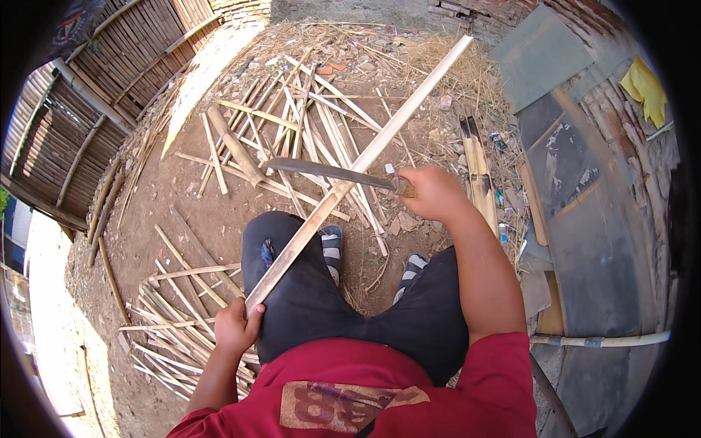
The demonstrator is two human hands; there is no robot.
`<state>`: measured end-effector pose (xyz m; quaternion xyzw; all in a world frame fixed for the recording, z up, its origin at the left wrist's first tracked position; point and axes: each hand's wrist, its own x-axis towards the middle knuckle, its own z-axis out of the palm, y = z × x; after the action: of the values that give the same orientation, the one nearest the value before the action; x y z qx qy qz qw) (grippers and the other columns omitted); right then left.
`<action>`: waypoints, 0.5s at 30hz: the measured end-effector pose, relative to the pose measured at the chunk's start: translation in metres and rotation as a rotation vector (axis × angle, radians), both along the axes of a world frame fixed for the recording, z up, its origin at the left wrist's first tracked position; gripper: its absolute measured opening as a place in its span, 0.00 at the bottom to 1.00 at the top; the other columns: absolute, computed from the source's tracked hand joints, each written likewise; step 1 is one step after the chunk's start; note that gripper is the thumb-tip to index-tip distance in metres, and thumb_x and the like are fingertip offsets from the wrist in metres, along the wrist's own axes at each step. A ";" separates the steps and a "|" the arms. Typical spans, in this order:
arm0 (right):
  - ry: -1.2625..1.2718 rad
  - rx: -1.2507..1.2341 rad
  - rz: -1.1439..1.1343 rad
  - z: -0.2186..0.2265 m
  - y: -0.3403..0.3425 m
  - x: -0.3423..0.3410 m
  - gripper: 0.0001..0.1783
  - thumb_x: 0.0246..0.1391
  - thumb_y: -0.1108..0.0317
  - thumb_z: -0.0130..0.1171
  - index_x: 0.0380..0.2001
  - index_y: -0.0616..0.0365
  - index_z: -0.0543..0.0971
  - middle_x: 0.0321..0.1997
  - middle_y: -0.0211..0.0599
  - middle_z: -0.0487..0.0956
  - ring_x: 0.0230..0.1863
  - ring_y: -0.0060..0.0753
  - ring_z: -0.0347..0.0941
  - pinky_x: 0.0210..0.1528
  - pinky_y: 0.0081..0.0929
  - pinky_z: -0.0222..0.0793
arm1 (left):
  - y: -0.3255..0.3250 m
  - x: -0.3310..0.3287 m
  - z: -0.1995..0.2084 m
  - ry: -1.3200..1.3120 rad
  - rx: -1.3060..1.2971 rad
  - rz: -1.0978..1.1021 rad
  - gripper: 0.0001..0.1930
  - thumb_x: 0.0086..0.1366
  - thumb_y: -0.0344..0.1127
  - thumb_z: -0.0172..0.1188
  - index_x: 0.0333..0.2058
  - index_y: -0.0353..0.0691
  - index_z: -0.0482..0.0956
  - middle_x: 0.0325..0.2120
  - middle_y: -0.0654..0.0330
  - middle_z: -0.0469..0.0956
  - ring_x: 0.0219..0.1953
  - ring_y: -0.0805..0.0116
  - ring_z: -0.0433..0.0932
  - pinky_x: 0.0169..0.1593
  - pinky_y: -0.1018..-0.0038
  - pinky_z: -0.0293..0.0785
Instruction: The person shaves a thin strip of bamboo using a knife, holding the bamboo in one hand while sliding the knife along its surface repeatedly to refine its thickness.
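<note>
My left hand [237,326] is closed round the near end of a long split bamboo strip [398,120], which slants over my left thigh and away to the far right. In my right hand [434,193] is the wooden handle of a machete [321,168]. Its dark blade points left and crosses the strip near the middle; whether the edge touches the strip I cannot tell. Beyond the blade lies a loose pile of split bamboo strips [332,135], with a thicker bamboo pole [235,146] at its left side.
Another heap of thin bamboo strips [171,339] lies left of my left leg. To the right are a charred bamboo piece [478,171] and dark flat panels [584,219]. A bamboo fence [139,62] stands at the far left, and a yellow cloth [645,91] hangs at the far right.
</note>
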<state>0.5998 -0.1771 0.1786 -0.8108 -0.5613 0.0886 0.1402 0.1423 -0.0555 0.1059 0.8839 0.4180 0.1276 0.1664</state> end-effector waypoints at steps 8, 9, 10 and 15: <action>0.176 0.127 -0.264 -0.025 0.004 0.039 0.26 0.50 0.56 0.71 0.52 0.56 0.82 0.39 0.54 0.84 0.42 0.55 0.82 0.47 0.44 0.76 | 0.002 0.002 0.003 0.062 0.046 0.007 0.27 0.65 0.55 0.64 0.23 0.36 0.70 0.15 0.45 0.72 0.21 0.38 0.75 0.26 0.51 0.69; 0.173 0.185 -0.317 -0.026 0.004 0.041 0.27 0.50 0.55 0.71 0.50 0.58 0.82 0.39 0.57 0.84 0.42 0.57 0.82 0.47 0.44 0.76 | 0.001 0.002 0.004 0.074 0.045 0.009 0.27 0.65 0.55 0.64 0.23 0.37 0.70 0.15 0.45 0.72 0.21 0.38 0.76 0.26 0.51 0.69; 0.162 0.148 -0.269 -0.023 0.007 0.035 0.27 0.50 0.55 0.71 0.51 0.58 0.82 0.38 0.57 0.84 0.42 0.57 0.82 0.47 0.44 0.76 | 0.001 0.001 0.005 0.089 0.046 0.017 0.26 0.65 0.55 0.64 0.23 0.37 0.70 0.15 0.45 0.73 0.21 0.38 0.76 0.26 0.51 0.69; 0.003 -0.073 0.219 -0.006 0.013 -0.014 0.27 0.50 0.55 0.72 0.51 0.58 0.82 0.38 0.58 0.84 0.43 0.58 0.82 0.48 0.43 0.76 | 0.003 -0.002 0.004 0.060 0.051 -0.013 0.27 0.66 0.56 0.63 0.24 0.36 0.70 0.16 0.45 0.73 0.21 0.38 0.75 0.26 0.51 0.69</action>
<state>0.5862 -0.1642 0.1724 -0.7489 -0.6429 0.1249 0.1008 0.1403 -0.0527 0.1097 0.8939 0.4137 0.1106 0.1322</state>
